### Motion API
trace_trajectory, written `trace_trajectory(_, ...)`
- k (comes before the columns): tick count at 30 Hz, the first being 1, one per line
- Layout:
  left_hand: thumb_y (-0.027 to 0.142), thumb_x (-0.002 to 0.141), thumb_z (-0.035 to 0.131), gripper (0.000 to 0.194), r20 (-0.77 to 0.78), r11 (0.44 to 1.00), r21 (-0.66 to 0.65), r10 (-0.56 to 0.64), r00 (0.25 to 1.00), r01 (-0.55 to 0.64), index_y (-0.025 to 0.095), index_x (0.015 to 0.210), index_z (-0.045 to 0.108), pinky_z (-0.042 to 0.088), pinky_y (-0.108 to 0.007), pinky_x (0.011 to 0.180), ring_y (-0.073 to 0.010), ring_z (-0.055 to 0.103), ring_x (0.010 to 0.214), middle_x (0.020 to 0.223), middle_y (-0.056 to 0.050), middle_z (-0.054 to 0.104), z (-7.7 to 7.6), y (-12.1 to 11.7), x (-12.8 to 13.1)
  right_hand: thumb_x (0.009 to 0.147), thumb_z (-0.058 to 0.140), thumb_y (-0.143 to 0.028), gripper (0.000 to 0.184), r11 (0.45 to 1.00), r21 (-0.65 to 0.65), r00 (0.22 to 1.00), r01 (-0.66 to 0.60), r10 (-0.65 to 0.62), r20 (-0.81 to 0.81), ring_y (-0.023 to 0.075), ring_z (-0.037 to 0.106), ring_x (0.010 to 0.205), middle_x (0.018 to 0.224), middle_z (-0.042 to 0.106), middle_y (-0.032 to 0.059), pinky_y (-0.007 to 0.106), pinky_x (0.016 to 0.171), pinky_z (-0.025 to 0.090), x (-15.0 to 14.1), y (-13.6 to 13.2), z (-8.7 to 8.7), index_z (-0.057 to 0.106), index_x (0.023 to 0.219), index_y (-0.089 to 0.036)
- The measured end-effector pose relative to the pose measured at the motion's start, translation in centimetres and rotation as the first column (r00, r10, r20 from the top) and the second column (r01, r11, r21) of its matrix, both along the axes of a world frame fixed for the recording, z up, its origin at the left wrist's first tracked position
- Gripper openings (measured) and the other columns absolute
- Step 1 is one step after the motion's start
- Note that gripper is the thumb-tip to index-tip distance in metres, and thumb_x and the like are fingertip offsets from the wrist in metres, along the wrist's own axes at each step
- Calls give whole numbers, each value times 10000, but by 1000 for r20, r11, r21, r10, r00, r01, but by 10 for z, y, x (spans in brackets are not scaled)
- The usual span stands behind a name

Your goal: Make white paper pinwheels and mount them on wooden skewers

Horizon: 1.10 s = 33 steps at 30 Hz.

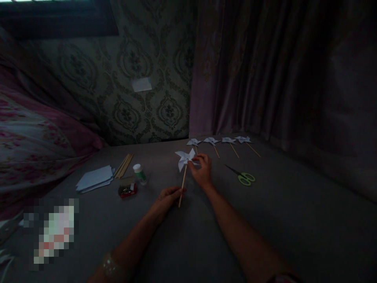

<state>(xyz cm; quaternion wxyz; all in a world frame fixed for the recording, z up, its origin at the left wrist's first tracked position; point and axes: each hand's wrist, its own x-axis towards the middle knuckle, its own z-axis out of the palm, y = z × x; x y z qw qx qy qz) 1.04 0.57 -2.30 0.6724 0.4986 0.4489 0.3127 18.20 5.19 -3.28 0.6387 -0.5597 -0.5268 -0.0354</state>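
Gripping the stick, the left hand holds a pinwheel (right hand pinching it).

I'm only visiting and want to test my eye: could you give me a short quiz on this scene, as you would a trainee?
1. How many white paper pinwheels lie in the row at the back of the dark grey surface?

2. True or false: the left hand holds the thin, light wooden stick of the raised white paper pinwheel.

3. Which lies to the right of the right hand?
A) stack of white paper sheets
B) metal scissors with green looped handles
C) small red box

Key: 1. Four. 2. True. 3. B.
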Motion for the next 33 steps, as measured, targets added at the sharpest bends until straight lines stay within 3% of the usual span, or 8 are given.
trace_trajectory(6, 377, 659, 723, 338, 55, 1000, -3, -11, 998, 12, 122, 879, 700, 372, -209, 497, -80, 485, 518, 637, -7, 578, -3, 3, -2, 871, 422, -361, 339, 999, -29, 999, -33, 32, -23, 243, 492, 1070, 1082, 581, 122, 429, 959, 351, 4, -2, 2, 605, 1084, -173)
trace_trajectory(10, 411, 639, 735, 367, 47, 999, 23, -34, 998, 33, 126, 869, 704, 363, -207, 493, -79, 477, 515, 623, 0, 572, -5, 3, -2, 888, 380, -370, 365, 993, -91, 997, -81, 81, -5, 242, 485, 1094, 1124, 596, 116, 435, 971, 335, 2, -3, 1, 606, 1102, -180)
trace_trajectory(14, 460, 630, 735, 416, 29, 998, 60, 22, 999, -24, 137, 889, 701, 354, -201, 490, -79, 481, 522, 627, 12, 569, -3, 0, -1, 896, 324, -375, 389, 998, -27, 994, -53, 50, -96, 225, 494, 1089, 1110, 598, 109, 420, 973, 339, 10, -1, 4, 622, 1073, -197)
trace_trajectory(19, 477, 620, 740, 452, 93, 964, 186, 176, 980, -190, 136, 915, 702, 394, -209, 542, -113, 551, 628, 726, -25, 624, 6, -3, -3, 836, 406, -357, 344, 999, 12, 991, -33, 34, -127, 214, 542, 1018, 1031, 631, 106, 400, 952, 377, 24, -1, 25, 653, 991, -176)
trace_trajectory(23, 479, 664, 716, 462, 272, 964, 116, 200, 941, -238, 149, 982, 658, 464, -253, 597, -164, 608, 714, 741, -41, 628, 10, -4, -6, 815, 449, -309, 284, 985, -5, 985, -173, 172, -22, 194, 591, 930, 940, 673, 91, 348, 881, 431, 12, -9, 51, 683, 890, -167)
trace_trajectory(26, 466, 678, 714, 469, 332, 966, 73, 211, 919, -248, 163, 1026, 633, 489, -272, 572, -171, 609, 706, 725, -29, 604, 12, -5, -8, 798, 490, -327, 270, 937, -131, 946, -323, 320, -47, 195, 625, 867, 901, 700, 85, 340, 830, 457, -8, -14, 60, 698, 851, -163)
trace_trajectory(31, 408, 674, 740, 472, 383, 972, 59, 190, 904, -229, 150, 1057, 639, 500, -273, 586, -151, 595, 679, 711, -23, 593, 11, -5, -10, 736, 574, -363, 240, 747, -362, 830, -558, 493, -261, 202, 658, 793, 814, 726, 61, 333, 761, 485, -32, -17, 55, 701, 774, -162)
trace_trajectory(33, 367, 675, 750, 468, 393, 977, 41, 176, 903, -208, 156, 1077, 641, 496, -267, 595, -147, 595, 688, 727, -26, 600, 10, -3, -10, 733, 567, -346, 232, 749, -386, 843, -538, 468, -266, 205, 657, 766, 789, 723, 65, 334, 739, 489, -30, -17, 55, 696, 755, -155)
